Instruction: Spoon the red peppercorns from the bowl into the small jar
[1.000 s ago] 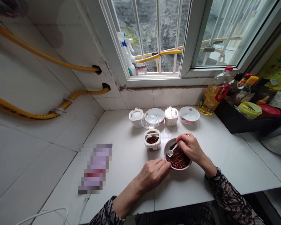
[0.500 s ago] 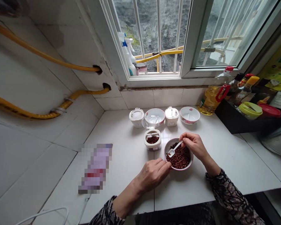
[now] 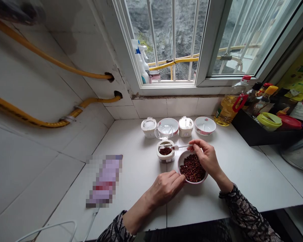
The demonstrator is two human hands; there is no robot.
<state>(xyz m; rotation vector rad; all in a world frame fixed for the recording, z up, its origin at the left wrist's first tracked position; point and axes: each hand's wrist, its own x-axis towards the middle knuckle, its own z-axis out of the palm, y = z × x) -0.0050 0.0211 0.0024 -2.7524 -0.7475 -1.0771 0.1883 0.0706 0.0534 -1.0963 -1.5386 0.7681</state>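
Observation:
A bowl full of dark red peppercorn-like bits stands on the white counter. My left hand grips its left front rim. Between the fingertips of my right hand is the handle of a small white spoon. The spoon's head is at the right edge of an open white jar, which holds the same dark red bits; its clear lid is raised behind it. What lies in the spoon is too small to tell.
Behind stand two lidded white jars and two bowls. An oil bottle and a black rack of condiments are at the right. A blurred purple item lies at the left.
My right hand has raised the spoon out of the bowl and brought its head up and left to the open jar. My left hand still holds the bowl. The view has shifted slightly.

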